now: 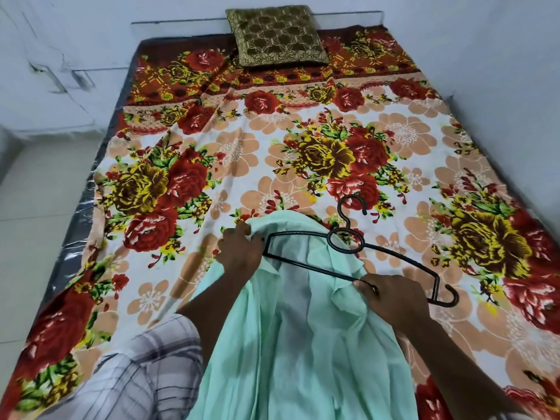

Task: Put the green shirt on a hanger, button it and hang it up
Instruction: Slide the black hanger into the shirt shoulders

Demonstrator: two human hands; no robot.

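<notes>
Green shirt (291,334) is draped up from the person's lap onto the bed (303,147), its top end at abt 12 o'clock from the body, tail running back to 6. Black hanger (394,259) lies across that top end, only partly fed in: left arm of it sits over the pale inner cloth, right arm sticks out bare over the floral bedsheet (230,153) toward 4 o'clock.

Left hand (239,250) is closed on a bunch of shirt fabric right at the hanger's left tip, at 10 o'clock from shirt centre. Right hand (394,295) is pinched shut on the hanger's lower bar together w/ the shirt edge, at 3 o'clock. Hands well apart, hanger bar spanning between them.

Key relation: hanger's long axis runs roughly 10-to-4, crosswise to the shirt's 12-to-6 axis. Its hook points to 12, away from the body, just beyond the collar end. Right hand is nearer the exposed end, so my guess is that side's shoulder needs pulling over next; left shoulder looks closer to seated, tho folds hide exactly how far in the tip is.

No buttons visible from here. Buttoning and hanging up not yet started. Cushion (278,34) sits far off at 12, out of play.
</notes>
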